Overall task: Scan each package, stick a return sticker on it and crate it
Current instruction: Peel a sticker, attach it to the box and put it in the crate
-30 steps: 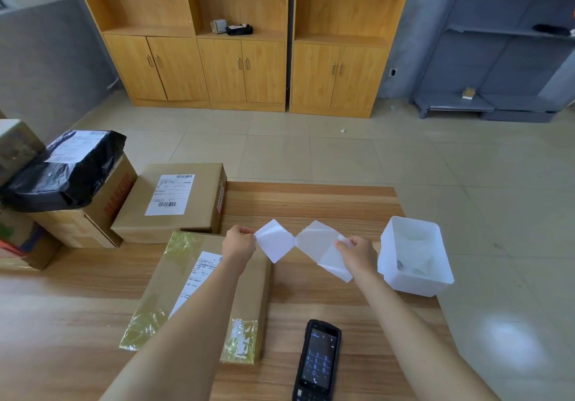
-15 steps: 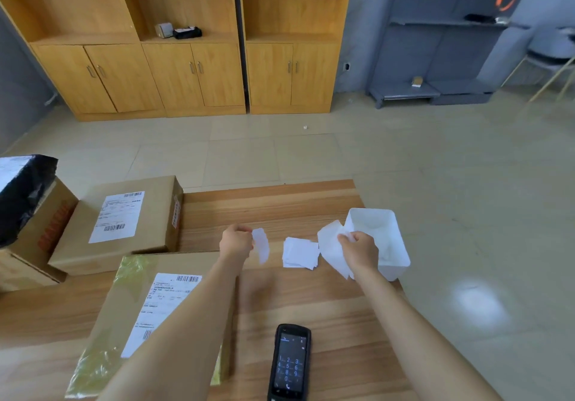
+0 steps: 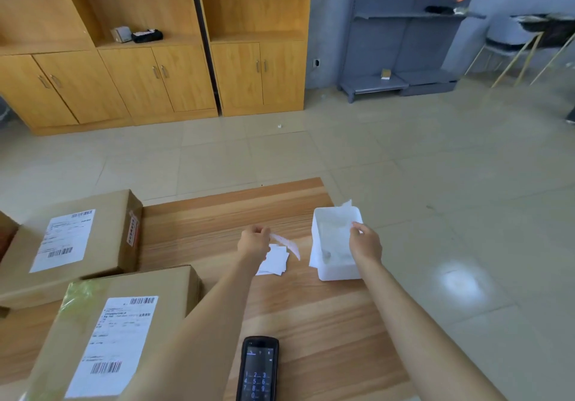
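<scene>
the left hand (image 3: 253, 242) pinched a white sticker (image 3: 287, 245) between thumb and fingertips. the slip trailed out to its right and was blurred, so which face was tacky could not be told. held by one edge like that, it was probably being kept off the skin, ready to carry to a package. the right hand (image 3: 365, 243) was curled on a thin white sheet (image 3: 337, 235) over the white bin (image 3: 336, 273), judged to be peeled backing on its way to the waste. the bin stood at the right edge of the desk (image 3: 217, 214), under that hand, and held crumpled pale sheets of the same kind, one corner poking above its far rim. just beside the left hand, on its near side, a small loose pile of white stickers (image 3: 275, 262) lay flat on the desk, handy for the next peel. nearer the person, the handheld scanner (image 3: 256, 369) lay face up between the forearms, likely set down so both hands were free. the near package (image 3: 174, 288), a brown box with a printed label (image 3: 115, 335) on top, sat to the left beneath the left forearm, label up and seemingly next for the sticker. a second labelled box (image 3: 109, 223) lay behind it, touching or nearly so. no crate showed.
</scene>
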Available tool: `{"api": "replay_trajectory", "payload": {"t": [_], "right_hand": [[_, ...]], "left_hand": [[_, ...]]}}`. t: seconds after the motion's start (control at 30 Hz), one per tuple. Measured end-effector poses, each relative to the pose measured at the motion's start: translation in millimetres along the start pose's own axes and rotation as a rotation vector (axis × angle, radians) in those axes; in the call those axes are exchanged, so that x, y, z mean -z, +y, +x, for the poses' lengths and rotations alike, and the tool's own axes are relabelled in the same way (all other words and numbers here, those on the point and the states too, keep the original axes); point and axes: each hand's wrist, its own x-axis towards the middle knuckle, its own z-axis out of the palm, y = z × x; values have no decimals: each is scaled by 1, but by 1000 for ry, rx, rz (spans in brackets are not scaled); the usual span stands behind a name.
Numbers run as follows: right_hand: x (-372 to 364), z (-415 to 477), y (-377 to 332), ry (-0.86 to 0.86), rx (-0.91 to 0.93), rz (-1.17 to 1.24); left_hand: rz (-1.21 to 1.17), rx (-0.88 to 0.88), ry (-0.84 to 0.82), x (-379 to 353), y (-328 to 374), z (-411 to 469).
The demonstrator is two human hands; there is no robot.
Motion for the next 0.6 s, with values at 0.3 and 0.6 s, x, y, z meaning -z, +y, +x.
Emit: {"api": "replay_trajectory", "payload": {"t": [0.3, 0.6], "right_hand": [[-21, 2, 3, -169, -28, -17], [-41, -22, -7, -578, 85, -38]], "left_hand": [[70, 53, 23, 2, -2, 5], [69, -3, 22, 12, -2, 7]]}}
